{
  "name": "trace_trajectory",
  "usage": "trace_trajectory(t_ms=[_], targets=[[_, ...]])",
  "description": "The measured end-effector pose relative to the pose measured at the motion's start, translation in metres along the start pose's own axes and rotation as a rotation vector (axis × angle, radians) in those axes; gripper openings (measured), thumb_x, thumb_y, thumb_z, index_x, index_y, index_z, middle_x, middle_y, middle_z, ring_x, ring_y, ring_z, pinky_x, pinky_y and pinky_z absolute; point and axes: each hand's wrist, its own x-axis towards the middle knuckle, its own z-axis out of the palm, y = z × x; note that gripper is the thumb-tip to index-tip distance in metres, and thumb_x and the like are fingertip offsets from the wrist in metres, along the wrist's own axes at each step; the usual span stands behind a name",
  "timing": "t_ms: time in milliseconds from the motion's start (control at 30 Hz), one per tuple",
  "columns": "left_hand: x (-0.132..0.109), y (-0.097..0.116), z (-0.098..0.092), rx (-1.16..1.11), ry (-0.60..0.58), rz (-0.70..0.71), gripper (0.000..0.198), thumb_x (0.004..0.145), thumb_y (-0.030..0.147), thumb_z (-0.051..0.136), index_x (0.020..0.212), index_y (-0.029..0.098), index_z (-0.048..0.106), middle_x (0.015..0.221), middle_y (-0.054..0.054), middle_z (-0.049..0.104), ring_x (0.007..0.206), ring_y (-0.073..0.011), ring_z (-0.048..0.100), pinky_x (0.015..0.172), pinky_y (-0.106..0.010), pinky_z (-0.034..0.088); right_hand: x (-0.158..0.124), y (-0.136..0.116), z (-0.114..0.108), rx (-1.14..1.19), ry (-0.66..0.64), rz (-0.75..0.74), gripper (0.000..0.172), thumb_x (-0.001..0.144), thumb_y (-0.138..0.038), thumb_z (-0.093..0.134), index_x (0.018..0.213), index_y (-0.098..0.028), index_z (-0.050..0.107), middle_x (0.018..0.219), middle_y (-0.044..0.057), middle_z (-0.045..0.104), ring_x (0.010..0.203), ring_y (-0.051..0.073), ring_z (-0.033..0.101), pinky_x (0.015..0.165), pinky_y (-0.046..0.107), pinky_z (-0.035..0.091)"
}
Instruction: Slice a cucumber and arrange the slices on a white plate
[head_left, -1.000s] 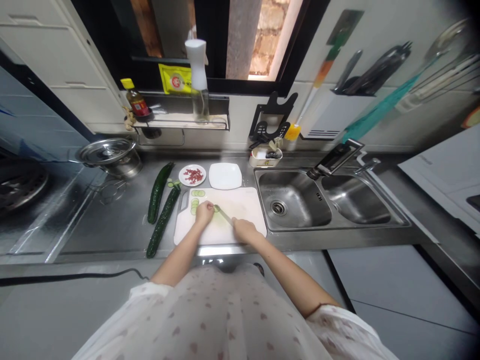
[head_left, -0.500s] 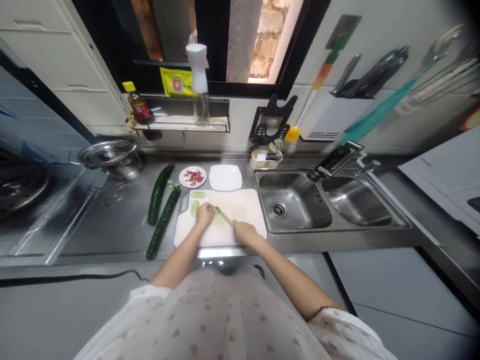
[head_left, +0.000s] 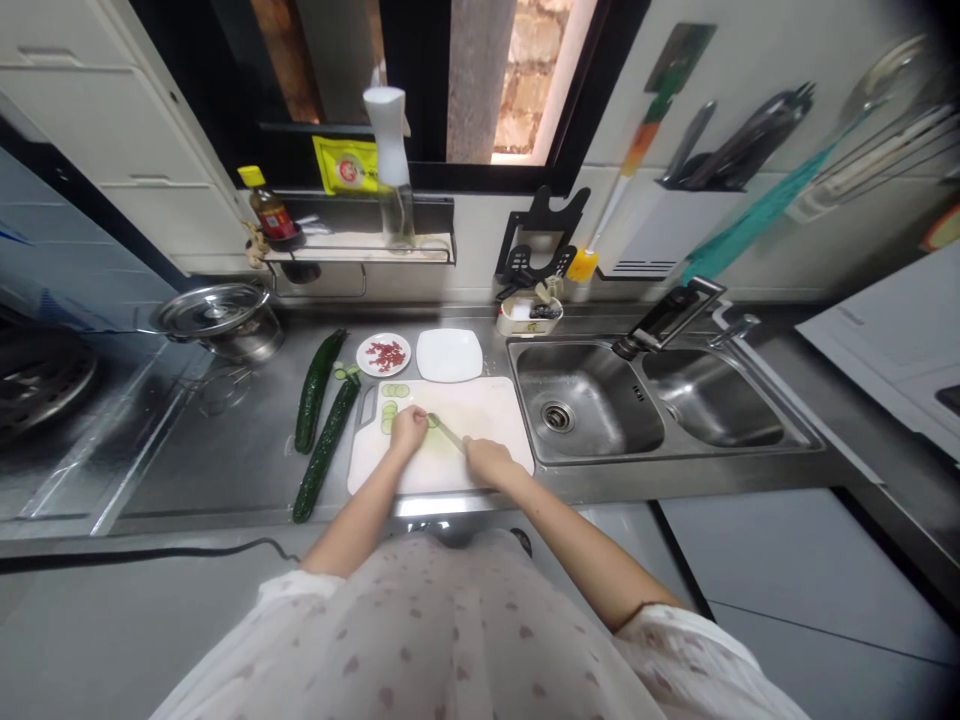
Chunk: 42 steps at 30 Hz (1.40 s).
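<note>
I watch through one head-worn camera, facing forward and down from above and behind the left hand (head_left: 409, 428) and right hand (head_left: 487, 461), reaching up to the window (head_left: 424, 90).

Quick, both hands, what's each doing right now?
Left hand: fingers bent, at a small cucumber piece by the blade's tip; whether its grip is closed cannot be told.
Right hand: closed, holding the knife.

Knife (head_left: 451, 435) slanting over white cutting board (head_left: 495, 430), green-rimmed cucumber piece (head_left: 433, 420) near its tip, pale round slices (head_left: 389, 416) overlapping nearby
</note>
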Motion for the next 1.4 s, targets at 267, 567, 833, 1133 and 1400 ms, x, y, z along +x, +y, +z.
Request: trace_trajectory(t_ms=[267, 567, 833, 1133, 1400], targets=[[0.000, 0.001, 0.000, 0.018, 0.004, -0.004, 0.025, 0.077, 0.010, 0.052, 0.091, 0.014, 0.072, 0.091, -0.009, 0.073, 0.087, -0.0192, 0.066, 0.080, -0.026, 0.047, 0.001, -0.001, -0.005, 0.015, -0.024, 0.005, 0.036, 0.089, -0.015, 0.041, 0.123, -0.015, 0.054, 0.110, 0.019, 0.066, 0.106, 0.027, 0.064, 0.081, 0.036, 0.050], [-0.001, 0.002, -0.001, 0.000, -0.004, 0.006, 0.024, 0.077, 0.010, 0.052, 0.089, 0.013, 0.072, 0.088, -0.009, 0.073, 0.084, -0.0189, 0.066, 0.080, -0.027, 0.048, -0.001, -0.002, -0.008, -0.041, -0.018, -0.001, 0.035, 0.091, -0.013, 0.037, 0.120, -0.013, 0.056, 0.108, 0.019, 0.067, 0.103, 0.027, 0.065, 0.080, 0.037, 0.051], [-0.001, 0.003, -0.002, 0.007, -0.006, 0.008, 0.021, 0.078, 0.011, 0.053, 0.086, 0.013, 0.071, 0.085, -0.008, 0.073, 0.081, -0.0188, 0.066, 0.079, -0.027, 0.048, 0.005, 0.001, -0.011, -0.125, 0.019, -0.021, 0.035, 0.095, -0.012, 0.035, 0.121, -0.013, 0.058, 0.107, 0.021, 0.068, 0.105, 0.028, 0.065, 0.082, 0.039, 0.051], [0.000, 0.002, -0.003, 0.027, -0.007, 0.008, 0.023, 0.078, 0.011, 0.053, 0.089, 0.015, 0.072, 0.087, -0.008, 0.073, 0.084, -0.0197, 0.066, 0.080, -0.027, 0.048, 0.006, 0.008, -0.007, -0.168, 0.074, -0.043, 0.033, 0.097, -0.016, 0.033, 0.117, -0.017, 0.060, 0.104, 0.018, 0.069, 0.102, 0.026, 0.066, 0.081, 0.038, 0.051], [-0.001, 0.003, -0.003, 0.009, -0.002, 0.018, 0.021, 0.077, 0.010, 0.053, 0.088, 0.014, 0.071, 0.087, -0.008, 0.073, 0.083, -0.0185, 0.066, 0.078, -0.025, 0.047, 0.008, 0.012, -0.004, -0.125, 0.028, -0.046, 0.035, 0.094, -0.015, 0.036, 0.123, -0.015, 0.056, 0.109, 0.019, 0.067, 0.102, 0.028, 0.066, 0.079, 0.039, 0.052]])
